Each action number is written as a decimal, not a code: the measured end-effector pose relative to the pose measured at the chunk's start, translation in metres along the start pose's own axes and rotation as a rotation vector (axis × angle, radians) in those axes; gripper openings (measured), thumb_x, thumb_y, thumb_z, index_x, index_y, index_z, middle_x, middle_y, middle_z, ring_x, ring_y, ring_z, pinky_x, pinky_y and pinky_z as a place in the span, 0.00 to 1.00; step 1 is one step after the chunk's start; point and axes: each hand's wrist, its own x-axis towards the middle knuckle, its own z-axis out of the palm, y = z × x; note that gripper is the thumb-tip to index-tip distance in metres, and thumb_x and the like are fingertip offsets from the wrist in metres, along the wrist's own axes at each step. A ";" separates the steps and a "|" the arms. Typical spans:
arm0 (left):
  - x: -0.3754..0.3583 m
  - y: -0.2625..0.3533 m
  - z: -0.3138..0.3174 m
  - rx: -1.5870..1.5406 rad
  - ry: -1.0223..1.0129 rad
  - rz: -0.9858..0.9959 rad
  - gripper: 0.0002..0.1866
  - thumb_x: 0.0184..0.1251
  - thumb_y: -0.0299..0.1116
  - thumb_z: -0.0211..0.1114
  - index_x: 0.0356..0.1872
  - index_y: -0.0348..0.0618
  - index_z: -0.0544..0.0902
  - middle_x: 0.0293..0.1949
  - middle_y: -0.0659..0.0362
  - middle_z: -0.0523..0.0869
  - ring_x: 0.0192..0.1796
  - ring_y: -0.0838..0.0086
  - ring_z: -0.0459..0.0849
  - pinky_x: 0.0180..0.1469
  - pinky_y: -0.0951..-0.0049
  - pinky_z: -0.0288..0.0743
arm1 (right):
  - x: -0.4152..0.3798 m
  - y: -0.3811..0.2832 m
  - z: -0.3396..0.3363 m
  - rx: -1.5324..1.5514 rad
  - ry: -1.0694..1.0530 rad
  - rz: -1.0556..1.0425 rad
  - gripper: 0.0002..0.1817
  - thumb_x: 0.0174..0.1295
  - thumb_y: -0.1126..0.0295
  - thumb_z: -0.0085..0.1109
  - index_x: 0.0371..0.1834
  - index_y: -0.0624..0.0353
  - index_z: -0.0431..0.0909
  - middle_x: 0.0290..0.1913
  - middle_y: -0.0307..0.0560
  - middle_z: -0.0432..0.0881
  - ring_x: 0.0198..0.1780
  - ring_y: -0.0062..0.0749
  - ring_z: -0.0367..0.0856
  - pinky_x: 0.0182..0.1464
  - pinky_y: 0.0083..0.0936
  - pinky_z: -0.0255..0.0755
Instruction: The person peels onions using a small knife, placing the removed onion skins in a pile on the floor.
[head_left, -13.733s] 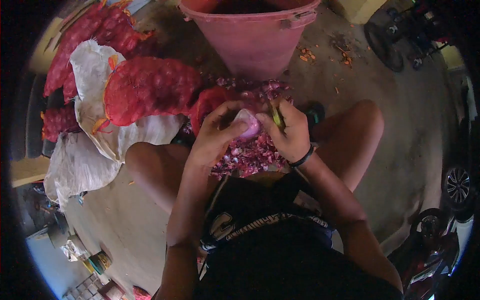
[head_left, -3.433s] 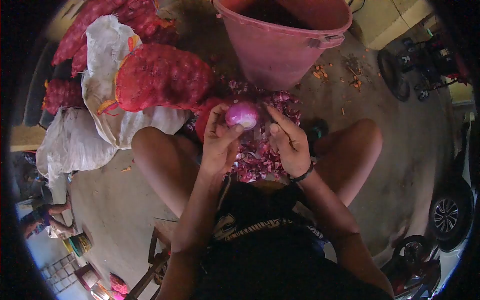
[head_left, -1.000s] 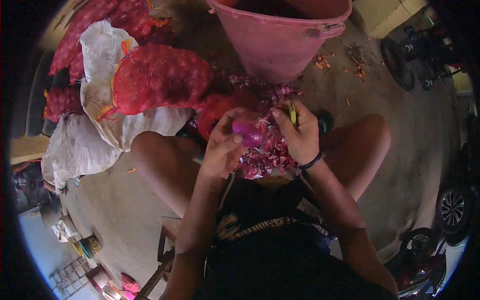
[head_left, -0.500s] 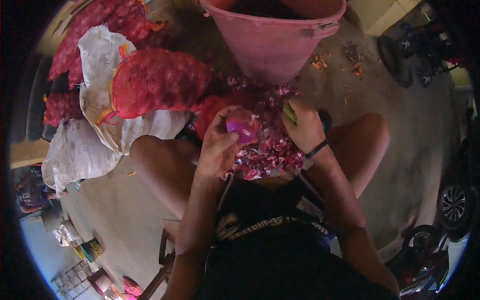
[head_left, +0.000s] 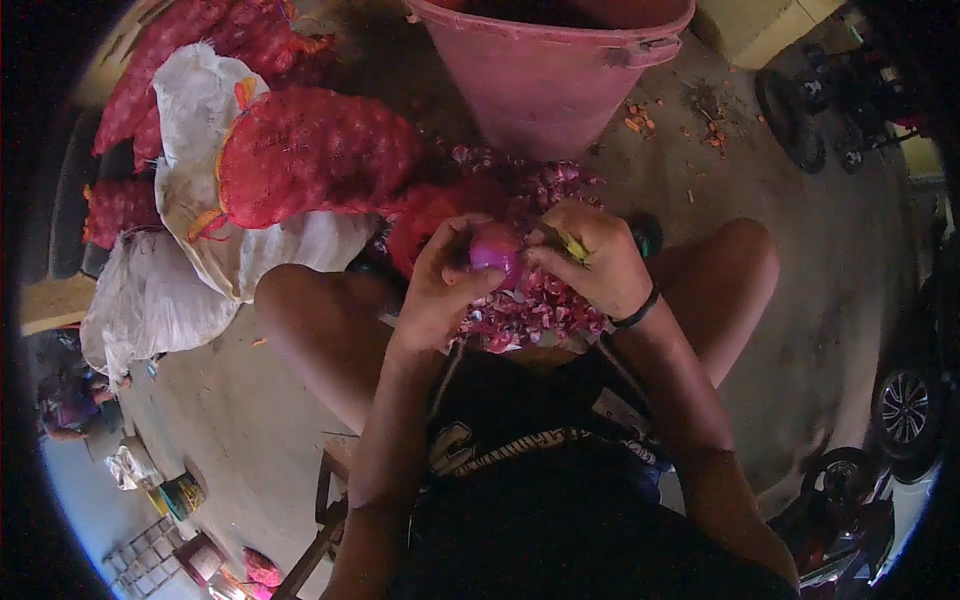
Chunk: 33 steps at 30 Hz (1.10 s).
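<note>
My left hand (head_left: 440, 285) is closed around a shiny purple-red onion (head_left: 496, 252), thumb across its near side. My right hand (head_left: 598, 258) is closed too, its fingertips against the onion's right side. A yellow-green handle (head_left: 574, 247), apparently of a small knife, shows between its fingers; any blade is hidden. Below both hands, a heap of red onion skins (head_left: 545, 305) lies between my legs and spreads forward over the floor. A red mesh sack (head_left: 425, 215) lies slack just beyond my left hand.
A large pink tub (head_left: 545, 90) stands ahead, beyond the skins. To the left, a full red net sack of onions (head_left: 318, 155) rests on white woven sacks (head_left: 195, 150), with more red sacks (head_left: 175, 75) behind. Orange scraps (head_left: 638, 120) litter the floor. Wheels (head_left: 905, 408) show far right.
My right hand has moved left and up against the onion, bringing the yellow-green handle with it. My left hand still holds the onion, which has shifted slightly right. The whole view has tilted a little.
</note>
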 end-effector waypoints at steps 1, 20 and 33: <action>0.000 -0.001 0.000 -0.004 -0.001 -0.001 0.30 0.56 0.21 0.72 0.61 0.38 0.71 0.55 0.56 0.78 0.59 0.71 0.77 0.62 0.68 0.73 | 0.000 0.002 0.001 0.047 -0.005 0.016 0.12 0.56 0.70 0.70 0.36 0.64 0.78 0.33 0.49 0.80 0.34 0.40 0.82 0.38 0.33 0.74; 0.000 0.000 0.003 0.105 -0.142 -0.101 0.40 0.55 0.21 0.73 0.70 0.41 0.64 0.59 0.55 0.76 0.61 0.72 0.77 0.63 0.69 0.73 | -0.001 0.021 0.010 -0.207 0.370 0.159 0.10 0.64 0.70 0.60 0.43 0.64 0.72 0.35 0.62 0.78 0.38 0.61 0.77 0.41 0.41 0.72; 0.007 0.002 -0.013 -0.289 -0.019 0.070 0.37 0.61 0.27 0.70 0.70 0.51 0.61 0.67 0.52 0.70 0.71 0.56 0.69 0.70 0.43 0.65 | -0.010 0.026 -0.015 0.026 0.416 0.370 0.14 0.66 0.66 0.61 0.47 0.64 0.74 0.28 0.55 0.79 0.30 0.38 0.80 0.38 0.34 0.74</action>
